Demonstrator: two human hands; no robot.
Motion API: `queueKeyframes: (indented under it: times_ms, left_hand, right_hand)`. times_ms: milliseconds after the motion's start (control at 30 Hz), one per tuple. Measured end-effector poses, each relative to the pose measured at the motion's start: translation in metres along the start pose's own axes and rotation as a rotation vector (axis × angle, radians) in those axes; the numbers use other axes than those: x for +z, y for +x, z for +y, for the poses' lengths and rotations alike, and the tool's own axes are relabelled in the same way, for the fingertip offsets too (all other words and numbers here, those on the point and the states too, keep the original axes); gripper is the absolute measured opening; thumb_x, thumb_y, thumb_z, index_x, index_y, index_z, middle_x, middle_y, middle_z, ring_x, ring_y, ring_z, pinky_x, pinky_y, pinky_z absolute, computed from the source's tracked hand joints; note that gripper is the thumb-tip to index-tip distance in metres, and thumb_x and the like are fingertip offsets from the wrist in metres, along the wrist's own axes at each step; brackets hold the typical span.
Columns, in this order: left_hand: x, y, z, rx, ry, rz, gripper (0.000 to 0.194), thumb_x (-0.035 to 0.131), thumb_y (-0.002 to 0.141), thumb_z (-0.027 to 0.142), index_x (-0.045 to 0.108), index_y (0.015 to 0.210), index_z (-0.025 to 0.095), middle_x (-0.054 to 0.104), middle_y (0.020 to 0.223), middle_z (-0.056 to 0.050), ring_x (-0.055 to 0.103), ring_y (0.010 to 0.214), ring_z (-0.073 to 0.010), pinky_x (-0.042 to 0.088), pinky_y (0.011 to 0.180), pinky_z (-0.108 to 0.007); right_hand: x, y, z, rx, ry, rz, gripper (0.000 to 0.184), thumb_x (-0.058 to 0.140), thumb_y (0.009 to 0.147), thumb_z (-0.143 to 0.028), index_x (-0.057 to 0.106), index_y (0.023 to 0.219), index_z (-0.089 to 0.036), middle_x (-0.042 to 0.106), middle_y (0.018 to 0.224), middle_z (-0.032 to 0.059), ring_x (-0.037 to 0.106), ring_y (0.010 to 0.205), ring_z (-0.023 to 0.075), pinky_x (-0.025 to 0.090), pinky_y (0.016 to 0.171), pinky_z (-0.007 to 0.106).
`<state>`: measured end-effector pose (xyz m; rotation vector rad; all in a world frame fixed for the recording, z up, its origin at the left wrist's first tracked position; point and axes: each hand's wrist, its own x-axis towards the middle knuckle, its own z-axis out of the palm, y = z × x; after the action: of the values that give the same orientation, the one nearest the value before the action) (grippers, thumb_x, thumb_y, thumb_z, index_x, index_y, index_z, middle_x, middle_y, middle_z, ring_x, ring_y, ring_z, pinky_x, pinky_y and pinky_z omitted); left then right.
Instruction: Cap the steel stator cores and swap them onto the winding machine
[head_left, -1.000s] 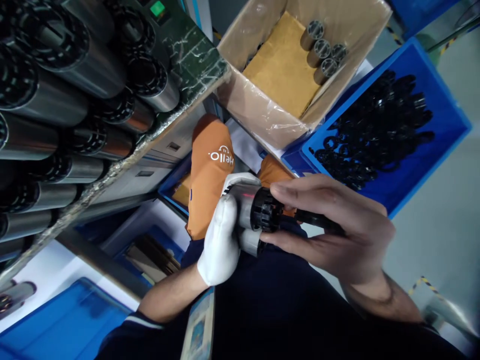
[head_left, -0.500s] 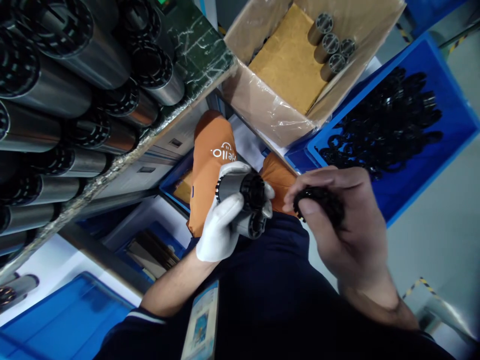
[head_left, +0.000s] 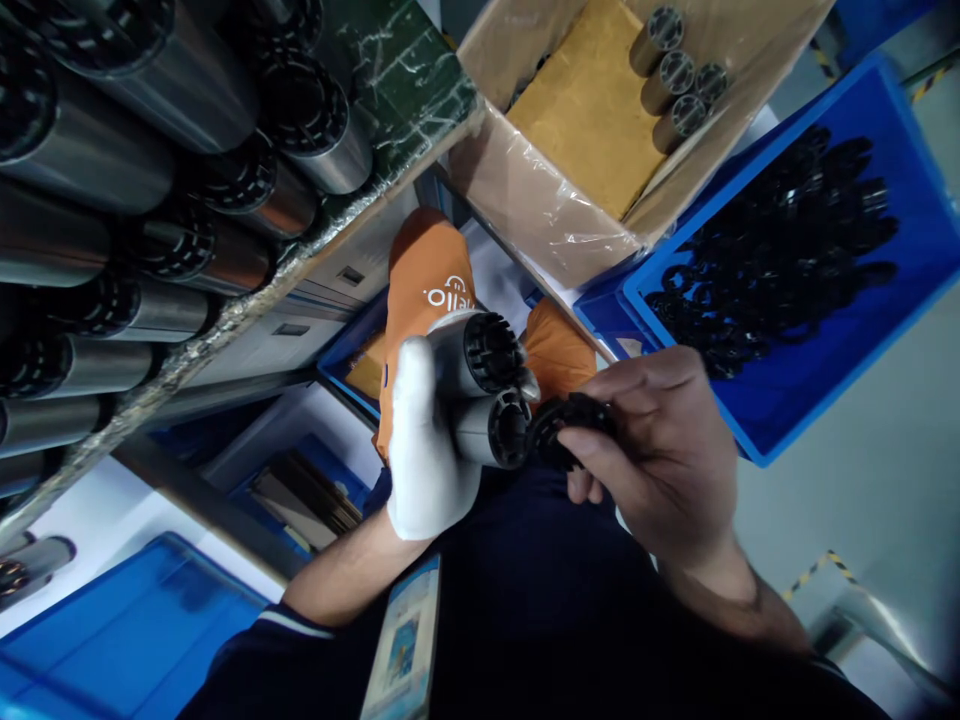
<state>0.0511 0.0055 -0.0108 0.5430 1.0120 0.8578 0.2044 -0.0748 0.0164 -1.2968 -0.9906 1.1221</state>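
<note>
My left hand (head_left: pixel 427 460), in a white glove, is closed around two grey metal cylinders held side by side. The upper cylinder (head_left: pixel 454 355) has a black slotted plastic ring (head_left: pixel 493 350) in its end. On the lower cylinder (head_left: pixel 474 432) a dark rim shows around a hollow opening that faces right. Bare and ungloved, my right hand (head_left: pixel 652 450) pinches a black toothed plastic ring (head_left: pixel 562 430) between thumb and fingers. This ring is close beside the lower cylinder's open end; whether they touch I cannot tell.
Many metal cylinders (head_left: pixel 300 120) with black ends crowd the bench at upper left. A plastic-lined cardboard box (head_left: pixel 540 190) holds several cylinders on brown card. Right of it, a blue bin (head_left: pixel 757 445) contains a heap of black rings. Another blue bin (head_left: pixel 142 620) is at lower left.
My right hand has moved left, bringing the black ring up to the cylinders. My left hand has turned, so the cylinders' ends face further right and the lower opening shows more.
</note>
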Motion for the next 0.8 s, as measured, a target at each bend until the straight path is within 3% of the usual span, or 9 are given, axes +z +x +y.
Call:
queueKeyframes:
  times_ms: [133,233,367,500,600,700,800]
  left_hand:
    - [0.001,-0.002,0.001,0.033,0.039,0.087,0.066,0.036,0.117,0.077,0.077,0.114,0.026,0.085,0.123,-0.009,0.085,0.122,-0.0323,0.076,0.094,-0.045]
    - [0.003,-0.003,0.001,0.030,0.049,0.080,0.055,0.049,0.114,0.072,0.077,0.126,0.026,0.084,0.125,-0.009,0.084,0.122,-0.0319,0.076,0.096,-0.046]
    - [0.004,-0.003,0.000,0.053,0.029,0.089,0.050,0.059,0.111,0.073,0.078,0.117,0.027,0.084,0.113,-0.007,0.086,0.113,-0.0315,0.077,0.091,-0.045]
    - [0.001,-0.004,-0.002,0.062,0.049,0.119,0.054,0.062,0.109,0.079,0.079,0.117,0.029,0.085,0.114,-0.005,0.085,0.112,-0.0309,0.076,0.097,-0.045]
    - [-0.003,-0.006,-0.002,0.074,0.076,0.100,0.050,0.063,0.111,0.074,0.079,0.120,0.028,0.085,0.122,-0.005,0.082,0.126,-0.0324,0.072,0.110,-0.047]
    - [-0.002,-0.008,-0.002,0.053,0.074,0.043,0.049,0.061,0.114,0.071,0.080,0.125,0.027,0.084,0.128,-0.007,0.080,0.131,-0.0329,0.069,0.115,-0.048]
    - [0.003,-0.010,-0.001,0.093,0.060,0.088,0.050,0.059,0.113,0.073,0.080,0.126,0.030,0.084,0.126,-0.006,0.081,0.127,-0.0323,0.072,0.106,-0.046]
  right_hand:
    - [0.004,0.002,0.003,-0.043,-0.197,-0.015,0.033,0.074,0.112,-0.010,0.082,0.135,-0.032,0.071,0.130,0.0034,0.077,0.078,0.0075,0.065,0.053,0.014]
    - [0.007,0.002,0.007,-0.131,-0.281,0.030,0.038,0.073,0.111,-0.006,0.085,0.136,-0.032,0.073,0.124,0.0024,0.076,0.078,0.0068,0.066,0.055,0.014]
    - [0.009,0.001,0.011,-0.209,-0.330,0.056,0.034,0.073,0.107,-0.002,0.087,0.123,-0.028,0.079,0.126,0.0025,0.072,0.071,0.0057,0.066,0.053,0.015]
    - [0.003,0.000,0.011,-0.228,-0.316,-0.018,0.039,0.082,0.099,-0.013,0.086,0.136,-0.026,0.076,0.137,0.0086,0.075,0.081,0.0141,0.069,0.056,0.027]
    - [-0.001,0.001,0.010,-0.290,-0.359,-0.030,0.040,0.090,0.094,-0.021,0.087,0.133,-0.027,0.073,0.134,0.0087,0.067,0.072,0.0122,0.066,0.054,0.030]
    - [0.002,0.003,0.016,-0.345,-0.454,-0.051,0.032,0.091,0.097,-0.022,0.087,0.128,-0.028,0.071,0.128,0.0082,0.068,0.075,0.0136,0.067,0.057,0.032]
    - [0.010,0.003,0.027,-0.429,-0.491,-0.027,0.024,0.087,0.107,-0.029,0.085,0.130,-0.027,0.069,0.123,0.0084,0.075,0.094,0.0194,0.074,0.069,0.032]
